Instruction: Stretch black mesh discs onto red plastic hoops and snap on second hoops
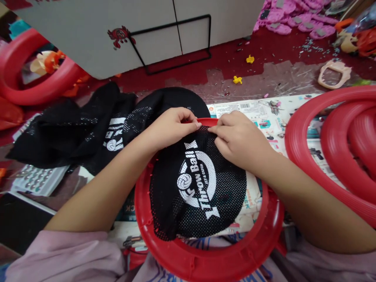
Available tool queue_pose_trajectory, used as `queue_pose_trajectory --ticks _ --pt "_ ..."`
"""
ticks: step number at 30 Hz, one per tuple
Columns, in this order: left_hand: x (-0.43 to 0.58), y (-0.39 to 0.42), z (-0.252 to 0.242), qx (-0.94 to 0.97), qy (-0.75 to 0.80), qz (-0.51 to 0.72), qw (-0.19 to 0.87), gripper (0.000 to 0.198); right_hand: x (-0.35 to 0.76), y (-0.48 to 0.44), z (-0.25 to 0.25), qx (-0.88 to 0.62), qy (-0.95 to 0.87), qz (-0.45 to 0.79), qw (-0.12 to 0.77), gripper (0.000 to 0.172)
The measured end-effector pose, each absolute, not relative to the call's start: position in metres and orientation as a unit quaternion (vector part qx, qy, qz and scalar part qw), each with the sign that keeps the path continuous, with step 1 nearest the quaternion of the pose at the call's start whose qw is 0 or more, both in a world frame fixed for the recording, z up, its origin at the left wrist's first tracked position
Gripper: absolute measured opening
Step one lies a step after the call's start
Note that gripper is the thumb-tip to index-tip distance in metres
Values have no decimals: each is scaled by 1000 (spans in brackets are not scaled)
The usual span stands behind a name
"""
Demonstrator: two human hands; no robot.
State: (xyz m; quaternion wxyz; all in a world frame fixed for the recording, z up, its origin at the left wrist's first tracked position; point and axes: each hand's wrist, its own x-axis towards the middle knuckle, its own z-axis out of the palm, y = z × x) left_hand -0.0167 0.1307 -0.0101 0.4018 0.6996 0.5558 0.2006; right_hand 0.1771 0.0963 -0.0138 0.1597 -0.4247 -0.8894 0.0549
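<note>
A round black mesh net (167, 188) printed with a white "Throw Ball" logo lies over a red plastic ring (188, 260). The ring rests near my lap, its inner side with small pegs facing up. At the ring's far rim, my left hand (176, 127) pinches the edge of the net between thumb and fingers. Close beside it, my right hand (236, 139) has its fingers curled, with the fingertips on the same net edge. The net covers the left and middle of the opening; its near and right edges lie apart from the rim.
More black mesh nets (76, 129) are heaped at the left, beside a tray of small metal parts (41, 180). Several red rings (302, 117) lie at the right, another red ring (11, 90) at the far left. A white board (88, 39) stands ahead, and pink plastic parts (311, 19) are piled behind.
</note>
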Motion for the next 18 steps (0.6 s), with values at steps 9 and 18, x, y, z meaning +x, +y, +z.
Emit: queue_pose_trajectory --ticks 9,18 --pt "-14 130 -11 719 553 196 373 18 178 97 -13 -432 -891 39 133 38" --pt "-13 129 -12 730 562 184 344 20 179 97 -15 -436 -890 24 129 37"
